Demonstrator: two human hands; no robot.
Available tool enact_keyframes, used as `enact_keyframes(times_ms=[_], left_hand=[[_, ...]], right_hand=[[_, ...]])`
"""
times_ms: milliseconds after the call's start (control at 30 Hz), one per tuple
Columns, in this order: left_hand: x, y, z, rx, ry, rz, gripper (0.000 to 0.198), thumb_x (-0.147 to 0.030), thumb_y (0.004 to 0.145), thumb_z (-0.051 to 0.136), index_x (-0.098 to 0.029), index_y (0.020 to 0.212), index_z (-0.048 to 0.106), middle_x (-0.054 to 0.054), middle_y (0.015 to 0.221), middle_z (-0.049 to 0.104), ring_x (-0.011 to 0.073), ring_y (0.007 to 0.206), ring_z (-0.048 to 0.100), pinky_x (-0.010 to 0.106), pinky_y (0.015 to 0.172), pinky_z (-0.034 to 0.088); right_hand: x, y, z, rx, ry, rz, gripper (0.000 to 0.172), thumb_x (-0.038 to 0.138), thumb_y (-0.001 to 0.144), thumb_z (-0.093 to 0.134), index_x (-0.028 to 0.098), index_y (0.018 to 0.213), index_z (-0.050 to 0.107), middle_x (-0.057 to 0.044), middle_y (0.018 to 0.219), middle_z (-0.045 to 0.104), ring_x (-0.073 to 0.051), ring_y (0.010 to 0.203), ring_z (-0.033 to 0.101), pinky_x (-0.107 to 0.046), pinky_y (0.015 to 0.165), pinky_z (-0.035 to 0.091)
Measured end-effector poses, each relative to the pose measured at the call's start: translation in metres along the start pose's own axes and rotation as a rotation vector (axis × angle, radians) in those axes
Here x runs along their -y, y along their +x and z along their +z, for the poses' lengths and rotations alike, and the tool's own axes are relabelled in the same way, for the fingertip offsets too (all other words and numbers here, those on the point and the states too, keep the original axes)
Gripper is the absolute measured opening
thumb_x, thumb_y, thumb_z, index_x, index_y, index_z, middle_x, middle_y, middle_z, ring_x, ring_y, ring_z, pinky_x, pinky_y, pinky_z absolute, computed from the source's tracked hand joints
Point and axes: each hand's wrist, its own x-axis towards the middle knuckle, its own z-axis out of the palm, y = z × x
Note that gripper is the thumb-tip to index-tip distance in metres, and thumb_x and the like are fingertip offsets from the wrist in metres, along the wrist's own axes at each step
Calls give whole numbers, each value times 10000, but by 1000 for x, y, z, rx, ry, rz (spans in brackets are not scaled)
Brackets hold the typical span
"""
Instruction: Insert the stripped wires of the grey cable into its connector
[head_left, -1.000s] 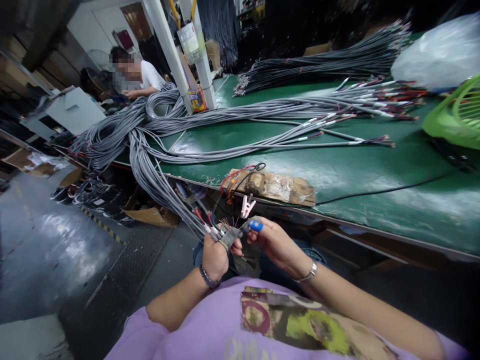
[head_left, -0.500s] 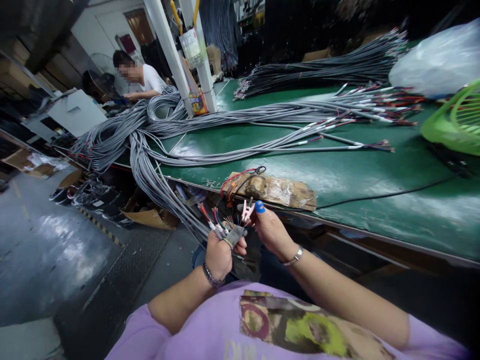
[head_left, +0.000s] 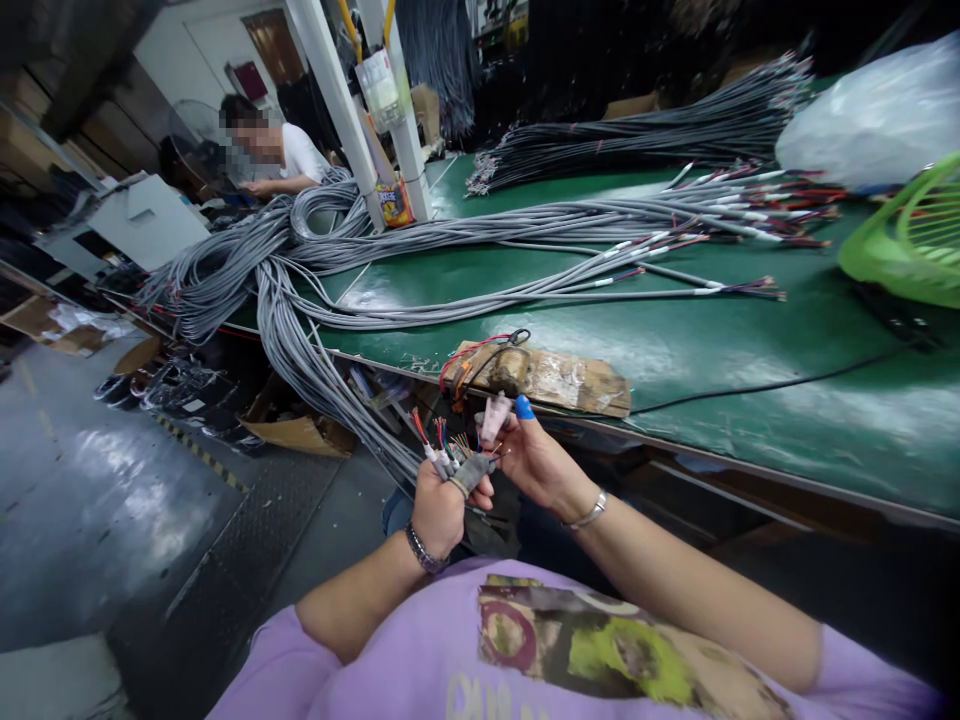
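Observation:
My left hand (head_left: 439,512) is closed around the stripped ends of several grey cables (head_left: 379,432), with a grey cover on its thumb (head_left: 470,472). Red, green and other thin coloured wires (head_left: 442,438) fan out above that fist. Just to the right, my right hand (head_left: 553,470) pinches a pale pink clip (head_left: 495,418) that looks like a clothespin and is smeared by motion. A blue cap (head_left: 523,407) covers a fingertip of this hand. The clip is close to the wire ends; whether it touches them I cannot tell.
A wooden block (head_left: 555,380) with red and black leads lies at the near edge of the green table (head_left: 750,370). Long grey cables (head_left: 480,235) run across it, dark cables behind. A green basket-like thing (head_left: 900,245) stands right. Another person (head_left: 296,155) works back left.
My right hand has tilted slightly, and the pink clip in it has turned, its V shape no longer distinct. The wires in my left hand have shifted a little to the right.

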Motion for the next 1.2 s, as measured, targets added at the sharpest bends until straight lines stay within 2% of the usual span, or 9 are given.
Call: enact_keyframes(times_ms=[200, 333, 467, 567, 667, 767, 900, 1067, 1200], left_hand=[[5, -7, -11, 38, 80, 53, 348, -437, 753, 660, -130, 601, 597, 1, 502, 596, 79, 389, 518, 189, 395, 427], [9, -8, -14, 108, 144, 48, 312, -418, 759, 660, -132, 654, 595, -2, 525, 600, 80, 406, 527, 188, 407, 428], [8, -8, -15, 230, 189, -16, 285, -403, 736, 684, -135, 702, 593, -8, 515, 596, 90, 402, 528, 200, 412, 444], [7, -10, -15, 206, 157, -12, 306, -410, 740, 677, -132, 649, 588, -5, 499, 587, 88, 386, 514, 205, 404, 440], [3, -10, -13, 126, 103, 11, 345, -419, 733, 681, -130, 576, 575, -4, 485, 578, 80, 377, 509, 192, 388, 415], [-2, -8, -9, 55, 41, 16, 328, -416, 703, 708, -131, 589, 592, -11, 485, 583, 71, 372, 505, 177, 378, 398], [-8, -4, -2, 24, -14, 18, 313, -403, 690, 717, -133, 590, 594, -14, 474, 583, 68, 369, 503, 170, 376, 397], [-10, 1, 4, 21, -37, 8, 292, -388, 686, 722, -132, 603, 607, -12, 472, 584, 69, 373, 505, 166, 373, 407], [-9, 4, 7, 30, -48, 10, 295, -390, 687, 720, -135, 604, 598, -13, 471, 582, 72, 369, 500, 171, 370, 417]], right_hand=[[10, -19, -13, 119, -283, 172, 430, 565, 635, 728, 158, 725, 623, -2, 662, 592, -99, 571, 514, -249, 568, 464], [13, -27, -8, 130, -536, 48, 310, 394, 616, 795, 152, 672, 609, 25, 596, 575, -80, 534, 472, -229, 552, 400], [12, -31, 0, 205, -656, -19, 283, 417, 683, 734, 163, 685, 610, 9, 613, 614, -109, 562, 509, -252, 576, 400], [11, -29, -2, 107, -611, -33, 285, 393, 655, 748, 157, 638, 588, 23, 577, 574, -91, 535, 466, -238, 549, 378], [11, -23, -10, -21, -384, -9, 270, 336, 648, 743, 168, 592, 539, 50, 531, 499, -72, 498, 414, -230, 537, 389], [14, -14, -14, -102, -164, 74, 220, 367, 713, 688, 179, 677, 579, 25, 603, 549, -83, 516, 452, -245, 565, 447], [14, -5, -8, 17, -129, 104, 350, 518, 744, 648, 171, 785, 636, -15, 711, 602, -98, 564, 489, -249, 561, 457], [10, 0, -1, -28, -296, -185, 411, 562, 694, 686, 161, 631, 620, 14, 570, 533, -89, 534, 437, -219, 529, 396], [7, 4, -1, 23, -193, -104, 463, 630, 719, 616, 169, 682, 645, -7, 630, 584, -98, 535, 462, -239, 528, 410]])
